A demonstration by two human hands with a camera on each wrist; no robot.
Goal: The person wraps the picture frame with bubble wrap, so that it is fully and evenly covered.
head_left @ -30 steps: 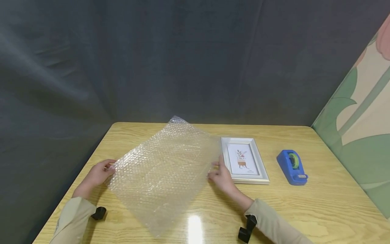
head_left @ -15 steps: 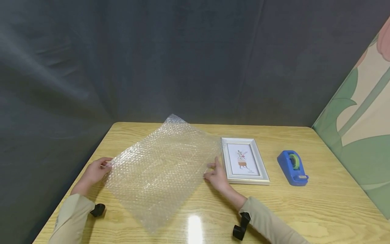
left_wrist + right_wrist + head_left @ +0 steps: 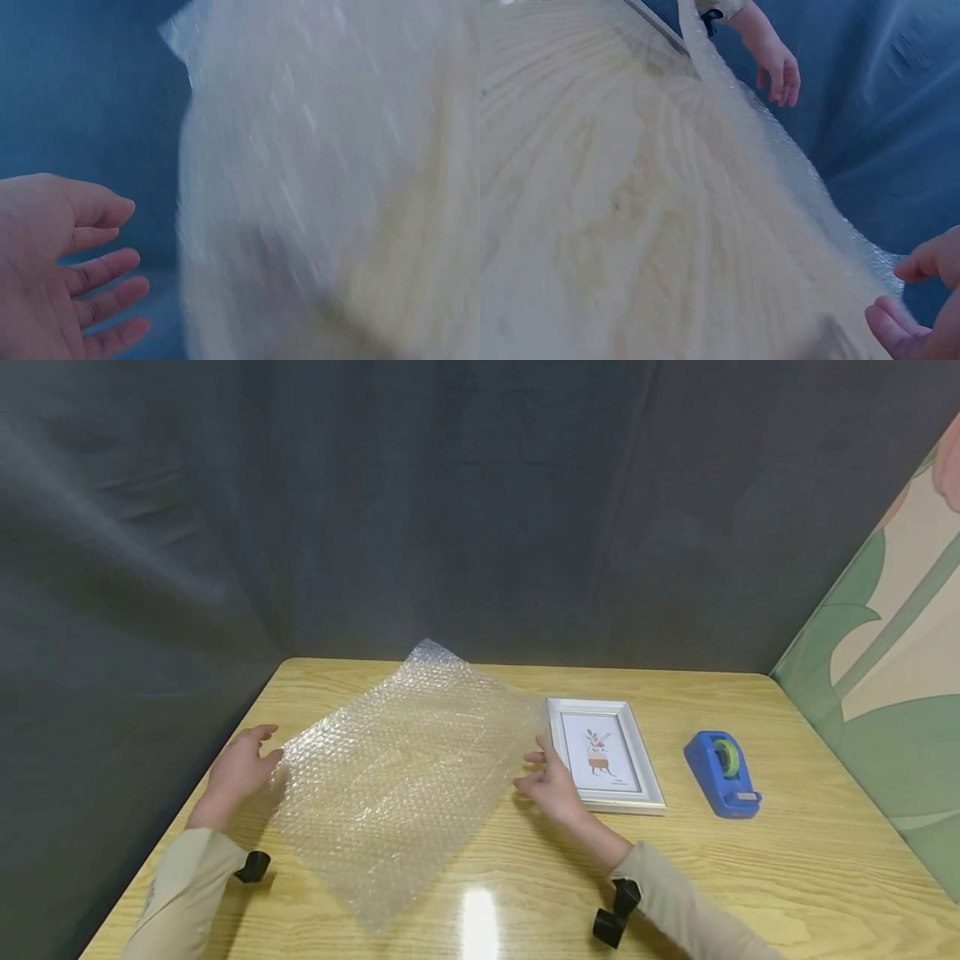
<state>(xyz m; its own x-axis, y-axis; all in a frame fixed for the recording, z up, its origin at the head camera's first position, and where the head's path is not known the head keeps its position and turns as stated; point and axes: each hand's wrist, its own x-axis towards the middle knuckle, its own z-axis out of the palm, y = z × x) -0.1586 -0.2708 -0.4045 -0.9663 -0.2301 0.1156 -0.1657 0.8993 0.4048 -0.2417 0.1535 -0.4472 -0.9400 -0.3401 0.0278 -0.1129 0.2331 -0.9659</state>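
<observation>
Wrap (image 3: 405,785) spread over the table (image 3: 757,885); its middle taken as the dial's centre. Left hand (image 3: 242,768) at 9: fingers loosely bent, nothing held, clear gap to the sheet. Right hand (image 3: 551,785) at 3: slack, thumb and fingers parted, no grip seen; cannot tell if it touches the edge. The 12 corner appears past the table's far edge and looks raised. Step, by my judgement: flattening the sheet. Best smoothed with flat palms, centre outward, 12 corner last. Frame (image 3: 603,756) just beside the right hand, at 3; mind the 2 corner snagging there. Dispenser (image 3: 722,774) farther out, also 3.
</observation>
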